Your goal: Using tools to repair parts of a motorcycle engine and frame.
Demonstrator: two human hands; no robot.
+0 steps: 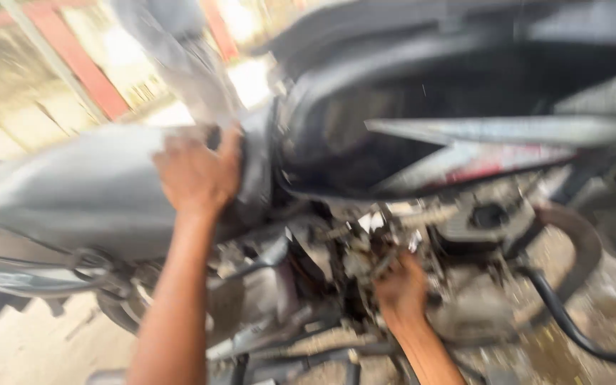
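The left hand (pixel 197 173) is pressed flat, fingers spread, on the grey seat panel (pixel 73 192), whose length runs sideways. Lower right, the right hand (pixel 402 289) reaches into the engine parts (pixel 365 260); its grip is too blurred to tell.

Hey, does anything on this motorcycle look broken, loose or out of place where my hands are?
Too blurred to judge damage. Your left hand presses the grey body panel; your right hand reaches into the exposed engine parts. Nothing clearly odd.
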